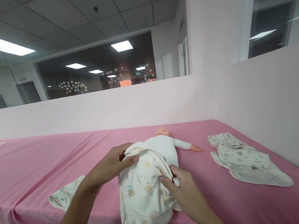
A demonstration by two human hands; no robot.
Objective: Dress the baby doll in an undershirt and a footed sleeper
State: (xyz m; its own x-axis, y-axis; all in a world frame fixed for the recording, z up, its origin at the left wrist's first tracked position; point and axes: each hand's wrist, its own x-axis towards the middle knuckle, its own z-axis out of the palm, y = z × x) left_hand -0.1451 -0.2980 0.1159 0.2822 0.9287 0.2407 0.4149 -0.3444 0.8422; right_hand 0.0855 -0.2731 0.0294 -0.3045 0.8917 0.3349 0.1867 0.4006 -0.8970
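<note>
A white baby garment (144, 200) printed with small yellow bears hangs between my hands over the near edge of the bed. My left hand (117, 161) grips its upper left edge, thumb in front. On the right, my right hand (181, 187) pinches the garment's edge between thumb and fingers. Behind the cloth a baby doll (167, 147) lies on its back in a white long-sleeved top, its head away from me and one arm stretched out to the right. The doll's lower body is mostly hidden by the garment.
A pink sheet (201, 180) covers the bed. To the right lie printed baby clothes (240, 160); at left, partly behind my forearm, is another printed cloth (66, 194). A white wall (94, 111) with windows closes off the back and right side.
</note>
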